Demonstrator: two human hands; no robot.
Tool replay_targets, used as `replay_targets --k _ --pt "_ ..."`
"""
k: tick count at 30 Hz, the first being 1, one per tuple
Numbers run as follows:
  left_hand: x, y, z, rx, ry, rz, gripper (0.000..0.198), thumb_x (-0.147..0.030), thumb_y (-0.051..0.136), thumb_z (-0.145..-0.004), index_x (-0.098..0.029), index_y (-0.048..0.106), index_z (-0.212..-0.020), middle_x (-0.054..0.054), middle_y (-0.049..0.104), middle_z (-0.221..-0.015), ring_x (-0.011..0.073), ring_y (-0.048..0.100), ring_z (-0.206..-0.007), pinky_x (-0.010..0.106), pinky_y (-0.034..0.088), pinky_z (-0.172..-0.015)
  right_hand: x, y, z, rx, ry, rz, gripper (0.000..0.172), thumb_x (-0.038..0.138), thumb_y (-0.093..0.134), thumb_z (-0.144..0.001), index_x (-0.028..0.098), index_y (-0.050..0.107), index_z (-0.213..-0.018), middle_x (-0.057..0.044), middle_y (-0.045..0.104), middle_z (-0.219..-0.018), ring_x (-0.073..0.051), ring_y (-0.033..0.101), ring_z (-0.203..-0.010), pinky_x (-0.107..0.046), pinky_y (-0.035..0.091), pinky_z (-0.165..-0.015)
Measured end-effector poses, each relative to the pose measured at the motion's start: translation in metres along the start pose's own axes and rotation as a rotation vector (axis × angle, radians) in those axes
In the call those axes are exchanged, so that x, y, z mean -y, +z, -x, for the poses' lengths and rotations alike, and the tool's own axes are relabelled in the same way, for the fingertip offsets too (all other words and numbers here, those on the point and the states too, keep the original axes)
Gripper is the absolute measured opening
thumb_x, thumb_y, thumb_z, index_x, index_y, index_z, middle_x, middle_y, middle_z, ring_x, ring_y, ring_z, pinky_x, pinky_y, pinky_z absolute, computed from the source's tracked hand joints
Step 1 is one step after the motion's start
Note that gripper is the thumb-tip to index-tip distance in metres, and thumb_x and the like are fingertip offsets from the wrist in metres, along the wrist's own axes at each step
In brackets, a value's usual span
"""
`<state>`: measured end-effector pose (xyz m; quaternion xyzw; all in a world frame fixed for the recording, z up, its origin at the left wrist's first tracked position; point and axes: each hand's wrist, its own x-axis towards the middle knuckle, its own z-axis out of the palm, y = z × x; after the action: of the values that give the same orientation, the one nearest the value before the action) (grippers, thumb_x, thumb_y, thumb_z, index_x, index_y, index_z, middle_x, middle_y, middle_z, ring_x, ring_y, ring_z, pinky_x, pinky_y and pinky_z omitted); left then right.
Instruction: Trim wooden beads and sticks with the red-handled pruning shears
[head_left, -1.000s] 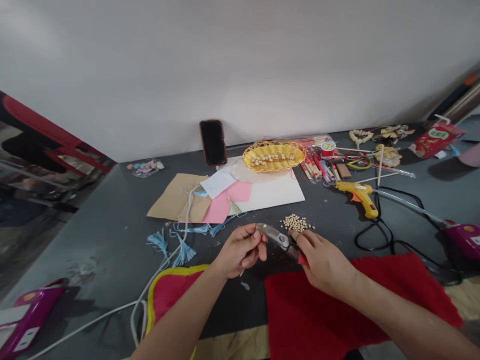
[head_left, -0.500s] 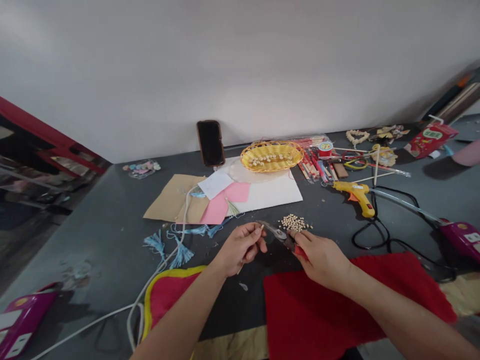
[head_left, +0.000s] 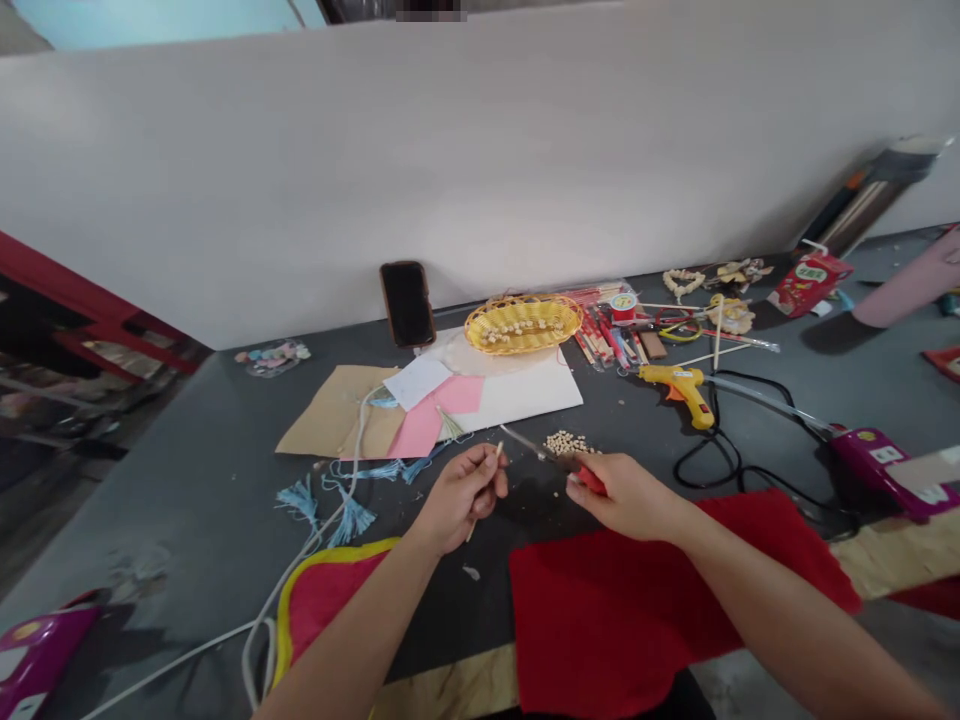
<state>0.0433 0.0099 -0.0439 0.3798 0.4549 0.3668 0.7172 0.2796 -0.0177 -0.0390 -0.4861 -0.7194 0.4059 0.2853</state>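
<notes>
Pinched in my left hand (head_left: 461, 497) is a thin pale stick (head_left: 499, 451); its tip shows above the fingers and its lower end below the palm. My right hand (head_left: 637, 497) is wrapped around red-handled pliers (head_left: 592, 481), whose slim, slightly blurred jaws point left toward the stick and appear apart from it. Just behind the pliers lies a pile of small pale pieces (head_left: 567, 442) on the dark table. A yellow woven basket (head_left: 517, 347) farther back holds more light bits.
A yellow glue gun (head_left: 686, 392) with black cable lies to the right. Red cloth (head_left: 600, 620) covers the near edge. Blue tassels (head_left: 352, 520), a white cord (head_left: 358, 440) and brown paper (head_left: 330, 410) are at left. A phone (head_left: 409, 303) leans on the wall.
The camera view has shifted, so the scene sits farther left. The pliers have moved away from the stick's tip, with their jaws now blurred. Both hands keep their hold.
</notes>
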Motion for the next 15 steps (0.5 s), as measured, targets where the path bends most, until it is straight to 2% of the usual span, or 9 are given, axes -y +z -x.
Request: replay_targets --k 2,5,7,10,15 --pt "-0.003 0.002 0.000 -0.039 0.058 0.025 0.037 -0.045 0.076 -0.071 -0.016 0.054 -0.080 -0.004 0.056 -0.053 0.0006 0.027 -0.034 0.012 0.018 -0.036 0.000 -0.004 -0.003 -0.050 0.047 -0.201 0.015 0.033 0.063 -0.082 0.017 0.065 -0.082 0.002 0.060 -0.063 -0.014 0.057 -0.060 -0.025 0.046 -0.057" --pt "-0.005 0.005 0.000 -0.058 0.118 -0.043 0.034 -0.042 0.076 -0.071 -0.016 0.054 -0.078 -0.004 0.057 -0.053 0.0017 0.030 -0.038 0.013 0.020 -0.038 -0.004 -0.007 -0.010 -0.212 0.099 -0.468 0.032 0.045 0.060 -0.083 0.017 0.061 -0.099 0.002 0.059 -0.068 -0.011 0.052 -0.050 -0.022 0.042 -0.044" --pt "-0.004 0.008 0.000 -0.067 0.134 -0.196 0.030 -0.039 0.075 -0.072 -0.016 0.057 -0.077 -0.003 0.058 -0.052 0.0031 0.032 -0.039 0.015 0.021 -0.039 -0.010 -0.008 -0.016 -0.337 0.116 -0.588 0.041 0.049 0.059 -0.084 0.017 0.056 -0.109 0.002 0.060 -0.073 -0.010 0.050 -0.048 -0.022 0.041 -0.041" --pt "-0.003 0.013 0.000 -0.092 0.156 -0.447 0.024 -0.038 0.071 -0.075 -0.016 0.063 -0.078 -0.001 0.061 -0.054 0.0059 0.035 -0.041 0.017 0.023 -0.040 -0.019 -0.010 -0.023 -0.476 0.128 -0.706 0.045 0.051 0.063 -0.081 0.018 0.054 -0.111 0.003 0.060 -0.076 -0.008 0.049 -0.048 -0.022 0.043 -0.042" --pt "-0.024 0.033 -0.020 -0.070 0.275 -0.820 0.018 -0.035 0.063 -0.080 -0.018 0.069 -0.078 0.001 0.067 -0.065 0.0127 0.054 -0.058 0.022 0.038 -0.054 -0.024 -0.008 -0.029 -0.562 0.144 -0.828 0.047 0.050 0.071 -0.074 0.019 0.057 -0.107 0.004 0.061 -0.074 -0.009 0.051 -0.048 -0.022 0.045 -0.040"
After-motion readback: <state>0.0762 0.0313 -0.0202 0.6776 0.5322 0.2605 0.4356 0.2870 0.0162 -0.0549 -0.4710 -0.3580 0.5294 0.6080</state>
